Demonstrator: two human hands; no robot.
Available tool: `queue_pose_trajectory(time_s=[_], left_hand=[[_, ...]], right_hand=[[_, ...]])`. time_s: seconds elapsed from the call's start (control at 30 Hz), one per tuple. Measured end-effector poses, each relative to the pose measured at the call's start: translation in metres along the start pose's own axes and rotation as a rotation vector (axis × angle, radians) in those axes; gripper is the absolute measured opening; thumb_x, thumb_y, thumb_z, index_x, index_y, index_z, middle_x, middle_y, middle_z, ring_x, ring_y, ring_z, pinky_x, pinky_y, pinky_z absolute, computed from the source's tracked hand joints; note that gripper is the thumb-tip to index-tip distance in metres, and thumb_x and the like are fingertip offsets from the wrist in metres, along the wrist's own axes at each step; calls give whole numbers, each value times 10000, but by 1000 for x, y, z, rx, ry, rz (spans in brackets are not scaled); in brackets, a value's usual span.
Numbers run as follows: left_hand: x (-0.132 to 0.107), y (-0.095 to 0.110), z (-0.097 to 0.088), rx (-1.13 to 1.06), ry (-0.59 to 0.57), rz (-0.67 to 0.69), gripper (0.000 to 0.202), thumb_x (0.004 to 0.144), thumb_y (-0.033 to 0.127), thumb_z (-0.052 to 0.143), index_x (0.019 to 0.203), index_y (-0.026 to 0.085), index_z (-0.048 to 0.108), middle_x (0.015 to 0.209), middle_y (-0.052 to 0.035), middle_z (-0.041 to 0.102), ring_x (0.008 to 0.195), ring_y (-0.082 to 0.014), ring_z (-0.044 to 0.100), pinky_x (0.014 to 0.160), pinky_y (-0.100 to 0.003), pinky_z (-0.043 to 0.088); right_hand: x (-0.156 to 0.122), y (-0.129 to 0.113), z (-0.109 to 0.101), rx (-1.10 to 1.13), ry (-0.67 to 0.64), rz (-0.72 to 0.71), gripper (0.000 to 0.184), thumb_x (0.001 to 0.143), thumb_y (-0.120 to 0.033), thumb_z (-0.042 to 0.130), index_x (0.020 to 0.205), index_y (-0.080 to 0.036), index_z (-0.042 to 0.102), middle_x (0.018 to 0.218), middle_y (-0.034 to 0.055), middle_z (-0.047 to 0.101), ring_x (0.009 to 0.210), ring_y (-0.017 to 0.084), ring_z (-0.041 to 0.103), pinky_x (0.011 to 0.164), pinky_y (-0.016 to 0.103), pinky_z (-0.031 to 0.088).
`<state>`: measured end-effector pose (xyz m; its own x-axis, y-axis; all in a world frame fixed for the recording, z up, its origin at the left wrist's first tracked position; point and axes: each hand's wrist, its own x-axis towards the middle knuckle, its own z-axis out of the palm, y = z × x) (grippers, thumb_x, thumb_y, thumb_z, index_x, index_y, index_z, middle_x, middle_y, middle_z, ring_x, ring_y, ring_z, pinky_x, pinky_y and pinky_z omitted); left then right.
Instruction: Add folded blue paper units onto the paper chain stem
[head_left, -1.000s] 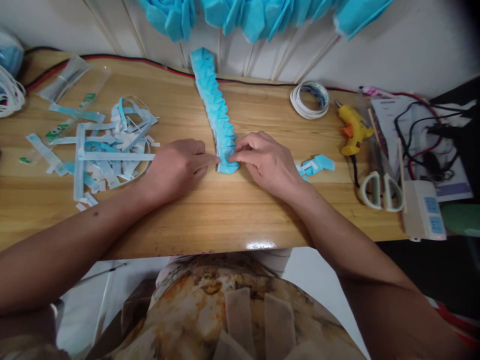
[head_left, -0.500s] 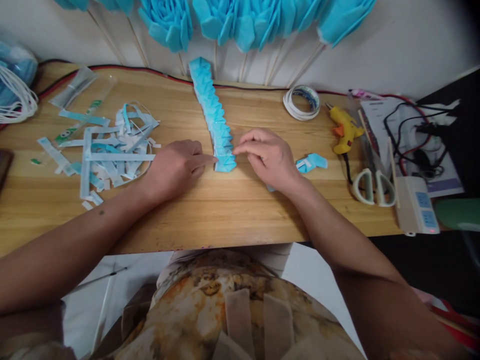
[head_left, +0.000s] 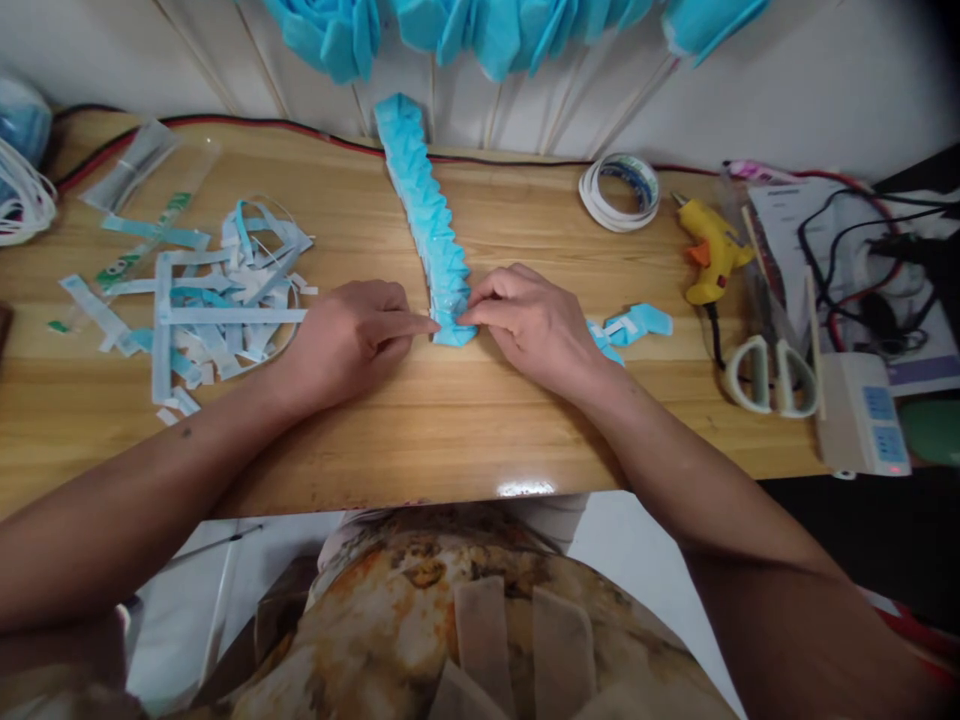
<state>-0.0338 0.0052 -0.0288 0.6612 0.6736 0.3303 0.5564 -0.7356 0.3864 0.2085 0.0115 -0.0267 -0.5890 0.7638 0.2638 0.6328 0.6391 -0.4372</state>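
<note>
A long strip of overlapping folded blue petals (head_left: 427, 205), made of a soft sheet material, lies on the wooden table, running from the back edge toward me. My left hand (head_left: 360, 335) is at the strip's near end, fingers curled and the index finger pressed on its left edge. At the opposite edge my right hand (head_left: 532, 325) is closed, thumb and index finger pinching the strip; the exact grip is partly hidden. Several loose blue pieces (head_left: 637, 322) lie just right of my right hand.
Cut blue and white scraps (head_left: 225, 300) are heaped on the left. To the right are a tape roll (head_left: 619, 192), a yellow glue gun (head_left: 712, 250), scissors (head_left: 771, 375) and a white power strip (head_left: 862, 415). Blue fabric flowers (head_left: 495, 35) on sticks lean along the wall.
My right thumb and index finger have come in onto the strip's right edge. The left hand stays at the left edge. The view has shifted slightly.
</note>
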Motion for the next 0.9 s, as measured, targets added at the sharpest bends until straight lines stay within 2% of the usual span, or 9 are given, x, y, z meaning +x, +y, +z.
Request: queue_pose_trajectory(time_s=[0.33, 0.53, 0.7, 0.8, 0.9], left_hand=[[0, 1, 2, 150, -64, -8, 355, 928, 195, 400, 1032, 230, 737, 772, -52, 629, 715, -183, 547, 655, -329, 389], [0, 1, 2, 196, -113, -42, 367, 932, 209, 383, 1043, 254, 729, 795, -58, 636, 751, -207, 556, 667, -333, 382], [0, 1, 2, 181, -103, -34, 351, 923, 195, 402, 1033, 253, 730, 794, -56, 636, 739, -202, 550, 669, -333, 382], [-1, 0, 4, 176, -96, -22, 347, 906, 173, 418, 1027, 247, 735, 789, -58, 641, 737, -201, 552, 661, -332, 385], [-1, -1, 3, 119, -40, -4, 340, 891, 167, 434, 1010, 226, 748, 768, -66, 640, 704, -197, 554, 626, -327, 379]], right_hand=[[-1, 5, -6, 138, 68, -27, 342, 882, -86, 431, 896, -240, 736, 986, 24, 671, 935, 181, 598, 820, 338, 457], [-2, 2, -5, 112, -1, 1, 307, 852, -88, 476, 831, -246, 739, 965, 29, 661, 954, 197, 586, 818, 344, 454], [-1, 2, -9, 176, 77, 6, 307, 884, -129, 449, 838, -248, 728, 947, 24, 649, 930, 190, 585, 809, 351, 458], [-2, 3, -10, 159, 29, -22, 299, 885, -132, 463, 826, -257, 728, 944, 18, 662, 920, 186, 586, 805, 343, 456], [-2, 5, -8, 141, -46, -31, 291, 882, -126, 479, 819, -258, 731, 939, 16, 669, 919, 184, 587, 790, 328, 451]])
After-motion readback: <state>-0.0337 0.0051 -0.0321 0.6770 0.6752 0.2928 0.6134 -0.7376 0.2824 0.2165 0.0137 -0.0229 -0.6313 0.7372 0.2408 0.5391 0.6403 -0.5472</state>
